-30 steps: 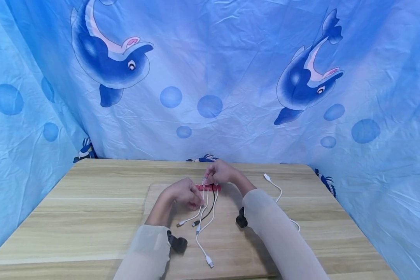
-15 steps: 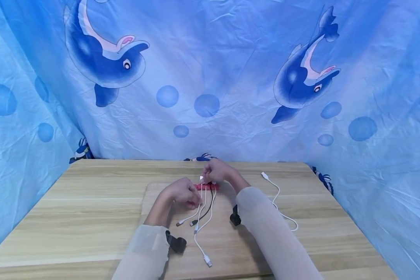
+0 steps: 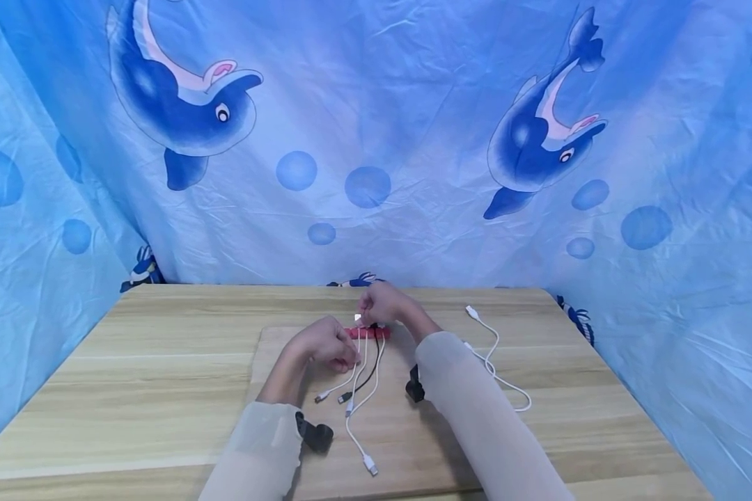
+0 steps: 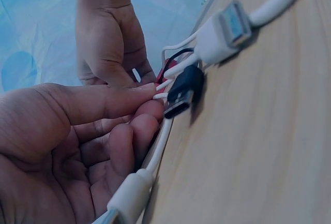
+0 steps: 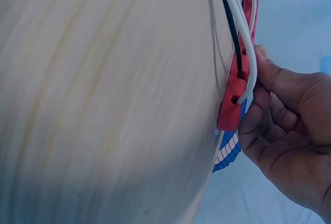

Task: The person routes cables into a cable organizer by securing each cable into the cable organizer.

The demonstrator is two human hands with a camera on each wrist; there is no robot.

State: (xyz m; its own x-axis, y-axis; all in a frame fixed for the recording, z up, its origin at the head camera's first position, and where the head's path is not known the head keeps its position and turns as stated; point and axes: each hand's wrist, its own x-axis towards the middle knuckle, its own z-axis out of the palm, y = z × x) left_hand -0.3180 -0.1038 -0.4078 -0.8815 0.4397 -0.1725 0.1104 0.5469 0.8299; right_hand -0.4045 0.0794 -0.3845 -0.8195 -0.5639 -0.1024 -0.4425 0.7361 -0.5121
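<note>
A red cable holder [image 3: 382, 334] lies at the back of a wooden board, with several white cables and one black cable [image 5: 235, 38] running through its holes. My left hand [image 3: 329, 344] pinches a thin white cable between thumb and forefinger, in front of the holder. Behind the holder, my right hand [image 3: 385, 305] has its fingertips at a small white plug [image 3: 358, 318], pinching there. Loose cable ends lie toward me: a black plug [image 4: 186, 87], a white USB plug [image 4: 220, 38] and another white plug [image 4: 129, 195] below the left fingers.
The wooden board [image 3: 407, 445] rests on a wood-grain table [image 3: 131, 390]. To the right, a loose white cable [image 3: 507, 383] curls beside the right sleeve. A blue dolphin-print curtain [image 3: 413, 104] surrounds the table's back and sides.
The white plug at my right fingertips shows more clearly above the holder. My right forearm has shifted slightly left, uncovering more of the loose cable. The left hand keeps its pinch.
</note>
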